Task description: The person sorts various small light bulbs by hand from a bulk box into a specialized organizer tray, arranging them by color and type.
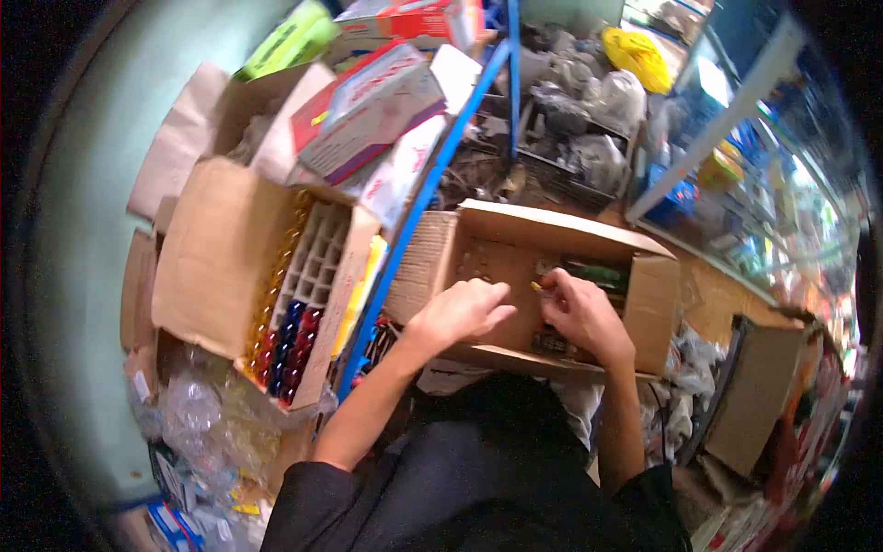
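An open cardboard box lies in front of my body, with small parts on its floor and green items at its right end. My left hand hovers over the box's near left side, fingers bent and partly apart, with nothing visible in them. Over the right half of the box, my right hand pinches a small item with a yellowish part; what it is cannot be made out. Dark small items lie beneath the right hand, partly hidden by it.
A divided carton with gold, blue and red shiny items stands left, beside a blue metal post. Behind are a red-and-white box and a crate of bags. Plastic bags lie lower left; a glass case stands right.
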A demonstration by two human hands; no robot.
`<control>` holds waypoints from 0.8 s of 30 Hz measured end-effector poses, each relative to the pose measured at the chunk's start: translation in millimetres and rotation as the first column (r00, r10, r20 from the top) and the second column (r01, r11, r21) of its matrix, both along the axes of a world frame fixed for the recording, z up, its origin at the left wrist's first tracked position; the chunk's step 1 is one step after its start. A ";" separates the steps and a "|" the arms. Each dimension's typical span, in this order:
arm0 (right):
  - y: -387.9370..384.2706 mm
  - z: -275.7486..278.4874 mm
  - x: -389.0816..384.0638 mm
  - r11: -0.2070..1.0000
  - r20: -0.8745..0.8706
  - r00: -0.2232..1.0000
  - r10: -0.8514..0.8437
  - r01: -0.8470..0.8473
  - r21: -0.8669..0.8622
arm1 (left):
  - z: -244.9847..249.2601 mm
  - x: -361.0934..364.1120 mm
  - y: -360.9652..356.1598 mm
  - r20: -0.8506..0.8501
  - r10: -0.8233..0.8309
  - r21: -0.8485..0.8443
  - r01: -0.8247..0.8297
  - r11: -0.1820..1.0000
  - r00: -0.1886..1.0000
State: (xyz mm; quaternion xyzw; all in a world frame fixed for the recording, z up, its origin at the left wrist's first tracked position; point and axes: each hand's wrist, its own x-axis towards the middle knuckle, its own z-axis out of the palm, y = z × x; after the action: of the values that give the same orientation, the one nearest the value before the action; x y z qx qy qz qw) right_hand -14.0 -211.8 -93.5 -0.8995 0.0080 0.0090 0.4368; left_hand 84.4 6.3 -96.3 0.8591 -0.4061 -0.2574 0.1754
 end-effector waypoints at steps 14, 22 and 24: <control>71.9 138.6 46.5 0.959 0.188 0.976 0.106 -0.151 0.239 | 204.1 -99.0 132.9 0.194 0.719 -0.720 -0.401 0.566 0.668; 205.0 177.5 106.8 0.787 0.469 0.697 0.542 -0.617 0.007 | 194.6 -92.0 235.4 0.381 0.914 -0.524 -0.782 0.337 0.139; 237.0 166.9 120.1 0.773 0.546 0.626 0.558 -0.632 -0.065 | 189.5 -90.9 240.9 0.404 0.904 -0.491 -0.801 0.344 0.141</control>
State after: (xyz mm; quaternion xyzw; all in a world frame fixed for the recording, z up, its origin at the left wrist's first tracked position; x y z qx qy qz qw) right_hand 106.2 25.2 73.4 -0.7849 -0.4127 -0.0980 0.4516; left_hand -6.5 247.1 93.3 0.9464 0.1045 0.2202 0.2120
